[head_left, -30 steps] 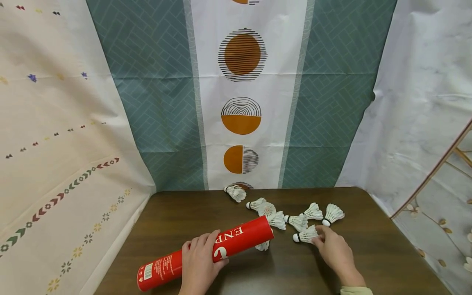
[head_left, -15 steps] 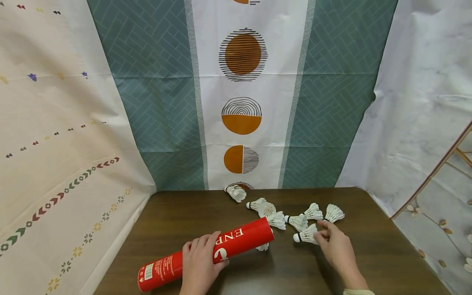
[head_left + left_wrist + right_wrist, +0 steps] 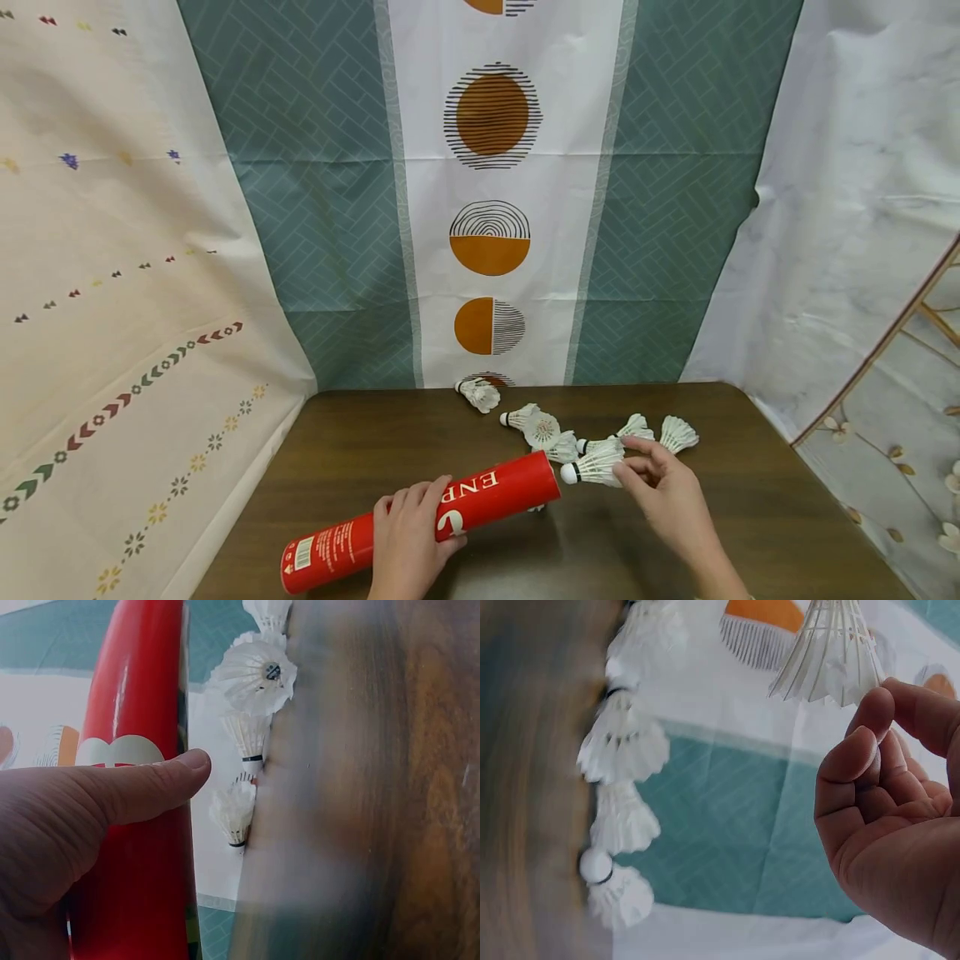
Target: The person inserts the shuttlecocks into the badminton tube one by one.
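Note:
My left hand (image 3: 411, 533) grips a long red shuttlecock tube (image 3: 502, 490) around its middle. The tube is tilted, its right end raised off the table; in the left wrist view my thumb (image 3: 150, 787) lies across the red wall. Between thumb and fingers, my right hand (image 3: 671, 504) pinches a white feather shuttlecock (image 3: 597, 464) by the skirt's edge. Its round cork base faces left, just short of the tube's raised right end. In the right wrist view the held shuttlecock (image 3: 829, 664) shows its feathers, while its cork is out of frame.
Several loose shuttlecocks lie on the dark wooden table (image 3: 360, 442): one at the back edge (image 3: 480, 395), a cluster (image 3: 542, 429) behind the tube's end, and others at the right (image 3: 678, 434). Another is mostly hidden behind the tube. Patterned cloths (image 3: 330, 233) hang around the table.
My right hand has lifted the shuttlecock from the table and carried it left, toward the tube's end. The left hand and tube have hardly moved.

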Action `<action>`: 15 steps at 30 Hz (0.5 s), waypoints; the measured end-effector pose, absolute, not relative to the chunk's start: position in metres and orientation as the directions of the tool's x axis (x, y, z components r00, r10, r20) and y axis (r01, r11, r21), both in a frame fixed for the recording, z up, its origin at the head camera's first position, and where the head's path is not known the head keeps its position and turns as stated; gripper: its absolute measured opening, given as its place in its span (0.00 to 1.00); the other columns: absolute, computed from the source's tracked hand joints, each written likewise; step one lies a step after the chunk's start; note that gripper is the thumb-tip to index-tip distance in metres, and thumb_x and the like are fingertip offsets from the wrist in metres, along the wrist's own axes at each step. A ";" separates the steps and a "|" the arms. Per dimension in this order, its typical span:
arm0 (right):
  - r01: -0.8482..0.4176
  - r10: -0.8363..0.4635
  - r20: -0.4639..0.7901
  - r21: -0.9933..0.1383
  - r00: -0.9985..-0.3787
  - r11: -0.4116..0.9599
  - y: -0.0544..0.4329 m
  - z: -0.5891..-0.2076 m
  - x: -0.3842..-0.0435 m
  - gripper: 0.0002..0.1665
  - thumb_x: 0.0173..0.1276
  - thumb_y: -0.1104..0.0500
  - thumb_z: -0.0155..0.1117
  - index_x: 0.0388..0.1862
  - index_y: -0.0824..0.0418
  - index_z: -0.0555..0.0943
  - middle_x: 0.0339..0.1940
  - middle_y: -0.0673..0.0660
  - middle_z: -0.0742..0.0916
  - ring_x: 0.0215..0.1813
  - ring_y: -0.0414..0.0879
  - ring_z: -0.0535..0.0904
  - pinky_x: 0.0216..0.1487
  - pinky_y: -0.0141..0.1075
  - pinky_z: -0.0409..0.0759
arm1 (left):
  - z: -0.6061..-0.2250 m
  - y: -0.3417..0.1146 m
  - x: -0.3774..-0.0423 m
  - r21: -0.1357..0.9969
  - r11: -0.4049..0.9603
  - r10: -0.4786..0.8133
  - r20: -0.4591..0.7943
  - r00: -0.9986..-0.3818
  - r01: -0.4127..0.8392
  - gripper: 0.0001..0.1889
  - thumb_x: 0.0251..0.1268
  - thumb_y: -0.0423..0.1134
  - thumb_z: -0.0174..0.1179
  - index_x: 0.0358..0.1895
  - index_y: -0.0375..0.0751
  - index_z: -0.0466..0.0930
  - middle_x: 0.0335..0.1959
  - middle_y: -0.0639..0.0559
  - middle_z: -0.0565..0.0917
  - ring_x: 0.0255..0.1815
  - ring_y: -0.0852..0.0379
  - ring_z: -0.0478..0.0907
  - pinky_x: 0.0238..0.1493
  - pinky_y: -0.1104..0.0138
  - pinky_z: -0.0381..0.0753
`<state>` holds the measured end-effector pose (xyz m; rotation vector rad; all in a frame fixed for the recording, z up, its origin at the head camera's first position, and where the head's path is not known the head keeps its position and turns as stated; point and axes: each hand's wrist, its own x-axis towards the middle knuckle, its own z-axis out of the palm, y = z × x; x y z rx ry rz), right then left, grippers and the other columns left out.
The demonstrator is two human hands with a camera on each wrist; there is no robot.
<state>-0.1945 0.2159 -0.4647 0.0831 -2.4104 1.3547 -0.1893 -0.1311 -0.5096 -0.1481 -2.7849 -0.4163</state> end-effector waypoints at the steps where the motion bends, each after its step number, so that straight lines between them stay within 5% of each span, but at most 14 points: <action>1: -0.241 0.122 0.351 -0.819 -0.928 0.520 0.212 -0.463 -0.193 0.23 0.72 0.59 0.75 0.64 0.58 0.83 0.38 0.52 0.94 0.32 0.31 0.80 0.32 0.30 0.78 | -0.510 -0.131 -0.189 0.265 0.953 0.057 0.326 -0.944 0.149 0.49 0.33 0.55 0.91 0.67 0.54 0.80 0.55 0.49 0.88 0.55 0.45 0.83 0.58 0.40 0.76; 15: -0.350 0.092 0.451 -0.792 -0.888 0.500 0.187 -0.463 -0.188 0.24 0.66 0.63 0.79 0.61 0.54 0.85 0.35 0.48 0.94 0.30 0.31 0.80 0.31 0.29 0.79 | -0.512 -0.131 -0.189 0.263 0.955 0.046 0.318 -0.947 0.135 0.49 0.32 0.56 0.90 0.67 0.55 0.80 0.55 0.49 0.88 0.55 0.45 0.82 0.58 0.40 0.75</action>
